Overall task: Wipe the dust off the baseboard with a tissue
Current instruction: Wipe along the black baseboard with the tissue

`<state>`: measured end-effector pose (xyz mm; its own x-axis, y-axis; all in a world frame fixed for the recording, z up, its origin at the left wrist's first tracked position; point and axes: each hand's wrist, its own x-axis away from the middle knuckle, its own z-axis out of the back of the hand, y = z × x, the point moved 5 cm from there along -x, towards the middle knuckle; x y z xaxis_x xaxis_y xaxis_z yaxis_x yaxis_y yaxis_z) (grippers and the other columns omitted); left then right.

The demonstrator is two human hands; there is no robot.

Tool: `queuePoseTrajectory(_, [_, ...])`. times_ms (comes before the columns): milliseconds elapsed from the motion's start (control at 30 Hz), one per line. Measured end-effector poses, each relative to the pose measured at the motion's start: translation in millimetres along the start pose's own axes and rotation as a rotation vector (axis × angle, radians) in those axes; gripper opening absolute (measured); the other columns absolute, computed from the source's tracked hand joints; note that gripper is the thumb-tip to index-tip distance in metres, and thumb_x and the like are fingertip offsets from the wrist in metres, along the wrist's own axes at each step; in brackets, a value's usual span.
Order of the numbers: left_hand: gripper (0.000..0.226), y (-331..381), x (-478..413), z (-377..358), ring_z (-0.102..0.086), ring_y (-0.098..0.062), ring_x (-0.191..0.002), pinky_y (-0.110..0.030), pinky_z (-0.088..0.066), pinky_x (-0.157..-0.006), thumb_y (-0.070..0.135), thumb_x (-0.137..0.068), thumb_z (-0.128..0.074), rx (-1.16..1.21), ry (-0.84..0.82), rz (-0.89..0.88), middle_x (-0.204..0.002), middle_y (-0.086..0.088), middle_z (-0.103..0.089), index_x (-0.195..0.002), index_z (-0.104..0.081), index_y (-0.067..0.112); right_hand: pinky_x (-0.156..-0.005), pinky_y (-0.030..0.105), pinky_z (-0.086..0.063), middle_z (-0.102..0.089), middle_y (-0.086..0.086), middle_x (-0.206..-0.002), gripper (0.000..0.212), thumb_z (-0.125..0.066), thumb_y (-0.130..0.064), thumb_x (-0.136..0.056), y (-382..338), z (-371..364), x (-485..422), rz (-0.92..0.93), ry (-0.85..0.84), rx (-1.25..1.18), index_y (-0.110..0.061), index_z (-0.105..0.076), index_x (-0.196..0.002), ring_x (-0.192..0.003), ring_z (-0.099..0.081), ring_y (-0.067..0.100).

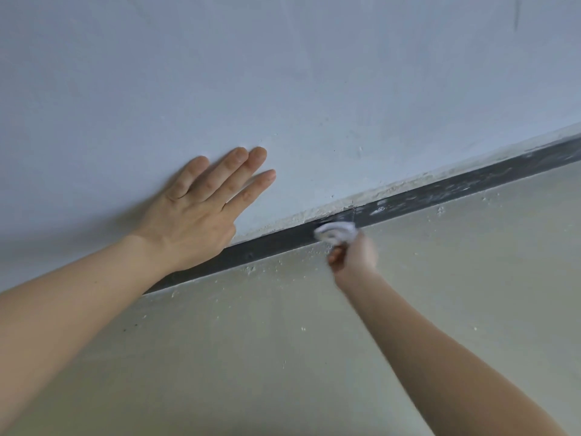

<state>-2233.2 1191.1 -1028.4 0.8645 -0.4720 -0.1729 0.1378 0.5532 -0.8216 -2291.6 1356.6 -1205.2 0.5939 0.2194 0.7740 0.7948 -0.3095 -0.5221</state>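
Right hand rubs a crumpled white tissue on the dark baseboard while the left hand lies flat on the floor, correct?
No: in the head view the left hand lies flat on the pale painted wall above the dark grey baseboard. The rest stands.

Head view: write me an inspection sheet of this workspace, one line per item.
Surface: floor, pale, with white specks near the baseboard.
Job's things: baseboard dark, smeared white right of the tissue, cleaner left of it; crumpled white tissue pressed on it.
Clutter: nothing seen.
Hands: left hand flat on the wall, fingers straight; right hand grips the tissue, blurred.
Cables: nothing seen.
Surroundings: wall pale, with rough plaster edge above the baseboard.
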Motion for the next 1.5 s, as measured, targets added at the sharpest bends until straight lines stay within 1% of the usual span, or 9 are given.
queuePoseTrajectory(133, [0.075, 2, 1, -2, 0.014, -0.022, -0.148, -0.040, 0.012, -0.116, 0.019, -0.082, -0.040, -0.024, 0.013, 0.012, -0.161, -0.010, 0.008, -0.155, -0.020, 0.019, -0.045, 0.020, -0.043, -0.062, 0.006, -0.060, 0.031, -0.038, -0.001, -0.087, 71, -70, 39, -0.308, -0.308, 0.172, -0.005, -0.066, -0.075, -0.052, -0.048, 0.013])
queuePoseTrajectory(267, [0.075, 5, 0, -4, 0.010, -0.023, -0.148, -0.040, 0.011, -0.117, 0.019, -0.082, -0.042, -0.009, 0.048, 0.033, -0.162, -0.010, 0.003, -0.154, -0.023, 0.018, -0.042, 0.019, -0.047, -0.061, 0.012, -0.063, 0.036, -0.027, 0.004, -0.087, 45, -75, 31, -0.305, -0.193, 0.027, 0.000, -0.060, -0.074, -0.051, -0.055, 0.014])
queuePoseTrajectory(433, [0.075, 10, -6, -7, 0.010, -0.016, -0.148, -0.036, 0.009, -0.117, 0.017, -0.079, -0.046, 0.032, 0.152, 0.135, -0.162, -0.002, 0.003, -0.152, -0.029, 0.026, -0.036, 0.016, -0.040, -0.056, 0.011, -0.053, 0.034, -0.027, 0.008, -0.081, -40, 1, 6, -0.068, 0.065, -0.004, 0.001, -0.059, -0.075, -0.034, -0.049, 0.011])
queuePoseTrajectory(567, [0.075, 9, -6, -7, 0.009, -0.014, -0.148, -0.036, 0.009, -0.117, 0.018, -0.079, -0.047, 0.068, 0.162, 0.152, -0.162, 0.001, 0.002, -0.152, -0.030, 0.028, -0.039, 0.017, -0.039, -0.058, 0.012, -0.059, 0.037, -0.025, 0.008, -0.078, -79, 41, 3, 0.088, 0.153, -0.195, 0.001, -0.058, -0.063, -0.043, -0.049, 0.013])
queuePoseTrajectory(700, [0.076, 9, -6, -6, 0.010, -0.013, -0.148, -0.035, 0.006, -0.117, 0.018, -0.079, -0.046, 0.081, 0.148, 0.157, -0.162, 0.002, 0.004, -0.152, -0.028, 0.029, -0.038, 0.016, -0.036, -0.062, 0.007, -0.064, 0.034, -0.034, 0.005, -0.080, -29, 20, 15, 0.014, 0.068, 0.002, -0.004, -0.067, -0.080, -0.040, -0.041, 0.009])
queuePoseTrajectory(900, [0.077, 7, -5, -4, 0.007, -0.012, -0.148, -0.034, 0.001, -0.116, 0.015, -0.078, -0.046, 0.125, 0.147, 0.153, -0.162, 0.003, -0.002, -0.152, -0.028, 0.029, -0.047, 0.025, -0.049, -0.059, 0.011, -0.062, 0.032, -0.028, -0.003, -0.094, 26, -55, 34, -0.192, -0.109, 0.172, -0.001, -0.059, -0.086, -0.048, -0.053, 0.016])
queuePoseTrajectory(1233, [0.088, 12, -10, 3, 0.010, -0.012, -0.148, -0.038, 0.012, -0.116, 0.011, -0.076, -0.045, 0.297, 0.112, 0.201, -0.162, 0.006, 0.001, -0.155, -0.013, 0.030, -0.042, 0.023, -0.043, -0.062, 0.021, -0.075, 0.028, -0.035, 0.009, -0.084, -98, 52, 2, 0.141, 0.323, 0.141, 0.005, -0.061, -0.073, -0.045, -0.048, 0.017])
queuePoseTrajectory(1367, [0.090, 20, -25, 12, 0.008, -0.014, -0.148, -0.039, 0.012, -0.118, 0.006, -0.071, -0.050, 0.432, 0.121, 0.179, -0.161, 0.002, 0.005, -0.154, -0.018, 0.021, -0.046, 0.024, -0.043, -0.058, 0.008, -0.050, 0.035, -0.034, -0.002, -0.092, -80, 74, 4, 0.200, 0.468, -0.158, -0.005, -0.056, -0.064, -0.045, -0.049, 0.015])
queuePoseTrajectory(1500, [0.078, 28, -50, 20, 0.008, -0.016, -0.148, -0.038, 0.010, -0.118, 0.005, -0.076, -0.039, 0.527, 0.124, 0.179, -0.161, -0.003, -0.009, -0.152, -0.021, 0.014, -0.042, 0.023, -0.046, -0.056, 0.009, -0.053, 0.029, -0.034, -0.005, -0.092, -21, 31, 9, -0.024, 0.215, 0.122, -0.003, -0.057, -0.075, -0.046, -0.051, 0.018])
